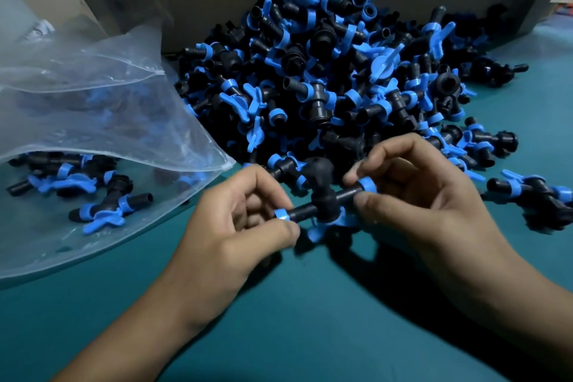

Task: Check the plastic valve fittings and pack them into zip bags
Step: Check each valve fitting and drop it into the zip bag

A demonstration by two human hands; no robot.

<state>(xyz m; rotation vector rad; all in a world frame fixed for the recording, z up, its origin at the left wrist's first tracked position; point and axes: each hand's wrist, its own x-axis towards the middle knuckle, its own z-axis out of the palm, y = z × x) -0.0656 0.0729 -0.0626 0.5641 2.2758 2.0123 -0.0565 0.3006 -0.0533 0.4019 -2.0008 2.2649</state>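
Hands: two, left hand (245, 226) and right hand (415, 195) each pinching one end of one valve fitting (322, 201) | pile (341, 77) beyond hands, uncountable | one zip bag (93, 108) left of them, several fittings inside | counter (310, 319) beneath

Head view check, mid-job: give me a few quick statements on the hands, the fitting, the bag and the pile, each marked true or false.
1. Both hands hold one valve fitting by its two ends. True: the left hand pinches the left blue ring, the right hand the right one.
2. The zip bag is sealed shut and holds nothing. False: its mouth is open and several fittings lie inside.
3. The pile of fittings lies beyond the hands, on the green table. True.
4. The zip bag lies to the right of the pile. False: it lies to the left.
5. The held fitting is all blue. False: its body is black, with blue rings and a blue handle.
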